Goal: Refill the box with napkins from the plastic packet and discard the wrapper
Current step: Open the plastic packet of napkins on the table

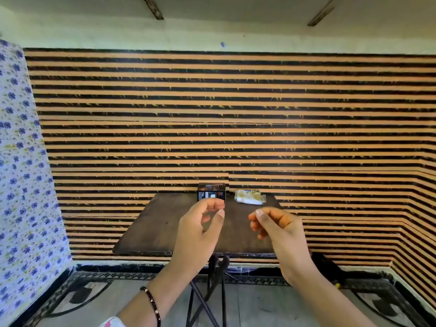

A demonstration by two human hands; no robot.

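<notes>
Your two hands are up in front of you, over the small dark brown square worktop (165,223). Neither hand has hold of anything.

Your left hand (200,230) is half open. Its fingers curl over and its thumb points up, with a gap between them. The fingertips (215,205) sit just in front of the small black cardboard box (211,192), but you cannot tell if they touch it. A dark beaded bracelet (152,303) goes round your left wrist.

Your right hand (280,230) is loosely curled too. Its fingers bend inward and its thumb lies on top. It hangs over the right part of the worktop, well apart from the box.

The black box stands upright at the far edge of the worktop, close to the wall (236,114) with orange and black stripes. It has small white and orange print on its front.

The clear plastic packet of white napkins (250,197) lies flat just to the right of the box, also at the far edge. There is a small gap between it and the box. The packet looks closed and full.

Left of the box, far off to the side, hangs a white cloth with blue flowers (21,161). Under the worktop you can see black metal legs (212,291) that cross, standing on a grey floor (259,308).
</notes>
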